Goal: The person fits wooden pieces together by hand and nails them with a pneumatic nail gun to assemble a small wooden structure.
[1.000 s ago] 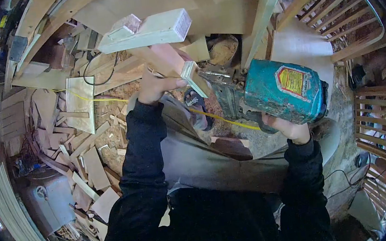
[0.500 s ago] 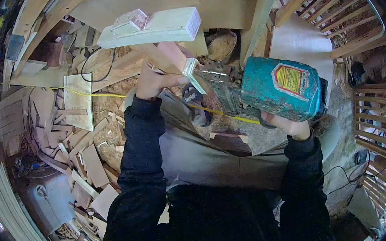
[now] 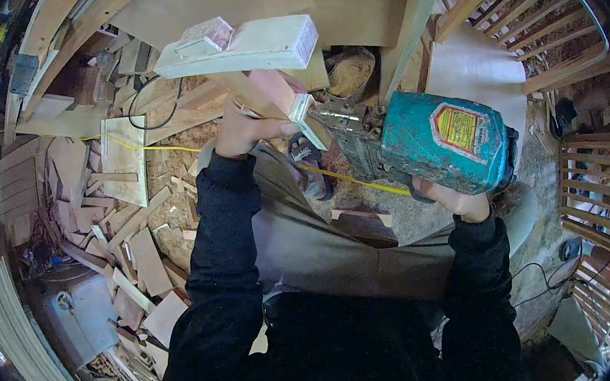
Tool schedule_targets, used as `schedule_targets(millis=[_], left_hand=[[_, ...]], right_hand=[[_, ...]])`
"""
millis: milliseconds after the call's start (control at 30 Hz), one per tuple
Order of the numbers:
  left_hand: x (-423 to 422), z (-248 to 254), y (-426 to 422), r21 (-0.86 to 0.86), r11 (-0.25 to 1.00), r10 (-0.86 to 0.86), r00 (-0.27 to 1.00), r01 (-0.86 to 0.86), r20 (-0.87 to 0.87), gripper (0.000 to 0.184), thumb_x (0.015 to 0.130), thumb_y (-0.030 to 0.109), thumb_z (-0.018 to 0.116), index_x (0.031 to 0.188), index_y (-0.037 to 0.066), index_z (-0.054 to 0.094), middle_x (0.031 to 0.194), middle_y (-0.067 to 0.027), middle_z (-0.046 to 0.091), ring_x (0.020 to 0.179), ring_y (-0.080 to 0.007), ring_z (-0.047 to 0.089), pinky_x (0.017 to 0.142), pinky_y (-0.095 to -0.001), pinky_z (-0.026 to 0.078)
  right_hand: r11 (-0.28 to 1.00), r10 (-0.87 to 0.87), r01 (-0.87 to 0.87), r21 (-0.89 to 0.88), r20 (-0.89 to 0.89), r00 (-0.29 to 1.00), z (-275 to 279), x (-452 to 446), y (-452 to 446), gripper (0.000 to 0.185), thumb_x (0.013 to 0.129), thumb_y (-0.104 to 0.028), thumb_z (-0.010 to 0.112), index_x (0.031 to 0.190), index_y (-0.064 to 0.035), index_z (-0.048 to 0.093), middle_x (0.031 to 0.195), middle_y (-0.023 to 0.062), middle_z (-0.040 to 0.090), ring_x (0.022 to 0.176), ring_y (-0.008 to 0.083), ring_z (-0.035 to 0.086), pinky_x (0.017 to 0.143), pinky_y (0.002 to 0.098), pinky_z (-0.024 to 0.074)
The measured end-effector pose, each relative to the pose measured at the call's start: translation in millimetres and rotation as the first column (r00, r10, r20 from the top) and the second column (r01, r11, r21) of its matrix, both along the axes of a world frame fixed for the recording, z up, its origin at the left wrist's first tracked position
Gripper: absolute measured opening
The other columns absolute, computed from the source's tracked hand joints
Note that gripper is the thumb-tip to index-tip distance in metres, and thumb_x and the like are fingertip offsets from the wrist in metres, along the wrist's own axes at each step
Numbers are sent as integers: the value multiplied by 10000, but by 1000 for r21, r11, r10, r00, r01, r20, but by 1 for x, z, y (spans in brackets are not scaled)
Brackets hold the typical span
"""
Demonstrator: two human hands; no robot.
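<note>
My left hand (image 3: 249, 127) is closed around a wooden piece (image 3: 275, 92), its thumb near a small layered block (image 3: 303, 119) at the piece's end. A pale wooden block (image 3: 243, 47) with a small offcut on top lies across the piece's far side. In my right hand (image 3: 456, 197) is the handle of a teal nail gun (image 3: 446, 140), its dark metal nose pointing left and at or very close to the layered block. The big teal housing hides part of my right fingers.
Wood scraps (image 3: 151, 261) cover the floor at left, crossed by a yellow hose (image 3: 352, 177). A tub of sawdust (image 3: 351, 76) stands behind the gun. Slatted frames (image 3: 596, 183) are at right, and stacked strips (image 3: 25, 343) at lower left.
Over the last second the gun has come slightly left, its nose closer to the layered block. A person's arm at lower left has gone out of view.
</note>
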State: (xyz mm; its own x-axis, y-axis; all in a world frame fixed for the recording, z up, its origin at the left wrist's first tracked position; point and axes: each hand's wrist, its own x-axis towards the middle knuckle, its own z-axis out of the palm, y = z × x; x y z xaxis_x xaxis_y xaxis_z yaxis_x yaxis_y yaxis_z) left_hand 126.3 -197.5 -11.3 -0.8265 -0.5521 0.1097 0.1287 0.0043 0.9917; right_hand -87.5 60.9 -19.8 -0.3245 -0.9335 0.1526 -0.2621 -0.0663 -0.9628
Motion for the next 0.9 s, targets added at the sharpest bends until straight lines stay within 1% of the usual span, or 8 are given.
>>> schedule_targets(millis=[300, 367, 500, 600, 667, 733, 767, 900], left_hand=[[7, -13, -4, -38, 998, 46, 998, -45, 35, 514, 542, 26, 776, 1018, 6, 583, 963, -80, 634, 883, -169, 605, 818, -303, 476], [5, -4, 0, -40, 998, 57, 997, -55, 48, 516, 549, 26, 772, 1027, 6, 579, 961, -81, 635, 882, -170, 607, 817, -305, 480], [4, 6, 6, 95, 993, 68, 998, -67, -5, 536, 556, 34, 769, 1050, 0, 565, 963, -92, 632, 898, -188, 613, 831, -322, 487], [3, -13, -1, 140, 988, 86, 992, -72, -95, 544, 568, 67, 768, 1064, -5, 559, 985, -102, 625, 907, -201, 614, 839, -331, 490], [6, -18, -5, 157, 984, 109, 978, -81, -180, 540, 585, 94, 764, 1073, -6, 557, 997, -103, 621, 908, -204, 613, 842, -335, 490], [8, -25, -5, 238, 948, 247, 959, -210, -137, 597, 615, 411, 738, 1026, 15, 562, 884, -107, 580, 767, -193, 581, 674, -306, 488], [10, -31, -6, 283, 945, 220, 960, -165, -172, 646, 722, 515, 665, 1121, 27, 520, 932, -111, 587, 810, -195, 589, 711, -312, 500], [8, -36, -5, 544, 808, 365, 917, -227, -159, 705, 818, 622, 486, 1201, 30, 474, 1045, -105, 584, 913, -204, 592, 798, -335, 503]], right_hand=[[997, 19, -12, 71, -92, 996, -3, -4, 3, 337, 682, -22, 699, 1011, -27, 629, 987, 75, 648, 888, 200, 599, 816, 335, 461], [997, 10, -13, 71, 36, 999, -2, -2, 2, 325, 681, -21, 703, 998, -28, 633, 966, 69, 652, 879, 193, 600, 812, 324, 461], [999, -25, 25, 28, -7, 1000, -5, 0, 2, 275, 700, -30, 688, 970, -25, 637, 930, 62, 654, 854, 177, 599, 791, 318, 465], [992, 117, -96, 77, -356, 927, -18, -13, 3, 214, 701, -27, 664, 912, -18, 631, 887, 63, 644, 810, 165, 590, 746, 305, 464], [995, -22, -4, 104, 249, 968, -10, -8, 0, 366, 692, -97, 745, 1030, -32, 620, 1017, 74, 639, 916, 184, 600, 830, 321, 470], [995, -35, 8, 96, 281, 959, 5, -7, -3, 223, 703, -72, 698, 912, -23, 638, 920, 59, 647, 836, 162, 596, 764, 294, 473], [997, -36, 13, 80, 288, 957, 9, -8, -4, 175, 699, -51, 674, 866, -17, 634, 861, 53, 642, 788, 158, 592, 730, 286, 471], [987, -148, 119, 104, 349, 925, 22, 1, -7, 94, 701, -7, 610, 793, 6, 615, 736, 44, 618, 679, 146, 575, 656, 268, 458]])
